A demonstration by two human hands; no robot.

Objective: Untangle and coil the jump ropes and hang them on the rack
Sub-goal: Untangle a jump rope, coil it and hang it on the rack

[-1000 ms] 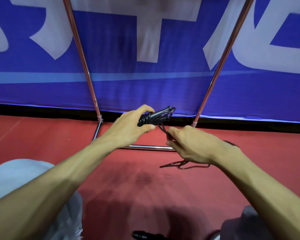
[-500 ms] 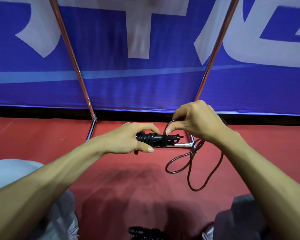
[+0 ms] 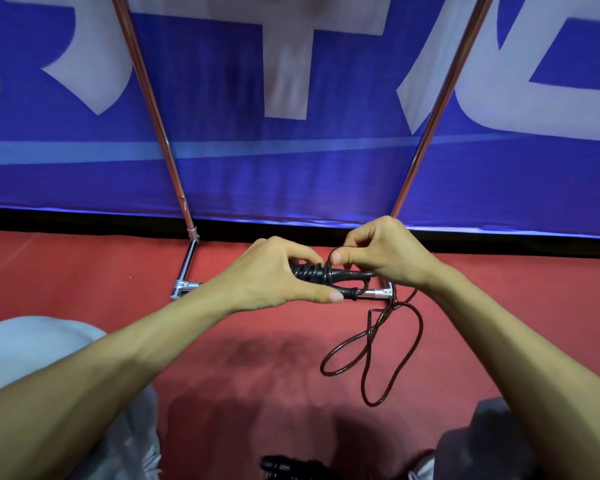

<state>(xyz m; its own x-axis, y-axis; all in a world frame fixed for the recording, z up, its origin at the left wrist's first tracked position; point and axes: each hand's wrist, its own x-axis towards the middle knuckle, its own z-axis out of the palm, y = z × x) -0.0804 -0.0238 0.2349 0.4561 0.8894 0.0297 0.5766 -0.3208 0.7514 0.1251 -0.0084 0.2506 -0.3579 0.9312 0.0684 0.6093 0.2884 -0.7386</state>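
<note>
Right hand (image 3: 385,254) lower, pinching rope (image 3: 370,330) at handles (image 3: 312,272)

Left forearm (image 3: 125,365), lower left of frame: bare over whole visible length. Right forearm (image 3: 520,344), lower right: likewise bare. Left hand (image 3: 271,271), right hand (image 3: 388,258): uncovered, thumbnails (image 3: 335,296) short. Left trouser leg (image 3: 39,351): pale blue-grey cloth. Right trouser leg (image 3: 492,445): darker grey cloth.

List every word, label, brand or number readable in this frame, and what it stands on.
Blue banner: large white character strokes, cut off by the top edge and blurred; not readable.
Jump rope: no marking visible.
metal rack: no marking visible.
Nothing else in view carries text.
</note>
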